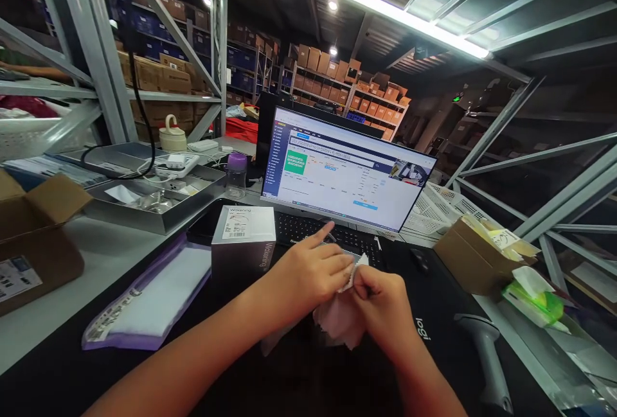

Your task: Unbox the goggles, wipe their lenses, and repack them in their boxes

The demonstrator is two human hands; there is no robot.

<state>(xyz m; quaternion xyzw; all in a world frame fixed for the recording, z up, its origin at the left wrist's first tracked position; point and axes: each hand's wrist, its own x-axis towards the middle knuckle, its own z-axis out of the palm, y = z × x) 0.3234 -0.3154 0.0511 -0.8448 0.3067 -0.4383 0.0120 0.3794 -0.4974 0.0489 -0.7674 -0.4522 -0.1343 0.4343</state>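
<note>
My left hand curls around a thin whitish cloth with a zigzag edge, its index finger stretched out over the keyboard. My right hand pinches the same cloth between thumb and curled fingers, close beside the left. Part of the cloth hangs below both hands. A thin dark curved piece shows by the left index finger; what it belongs to is hidden. Left of the hands stands a grey box with a barcode label on top. A purple-edged pouch with a white surface lies further left.
Behind the hands are a keyboard and a lit monitor. To the right lie a mouse, a barcode scanner, a tissue pack and an open carton. Another carton and a grey tray stand left.
</note>
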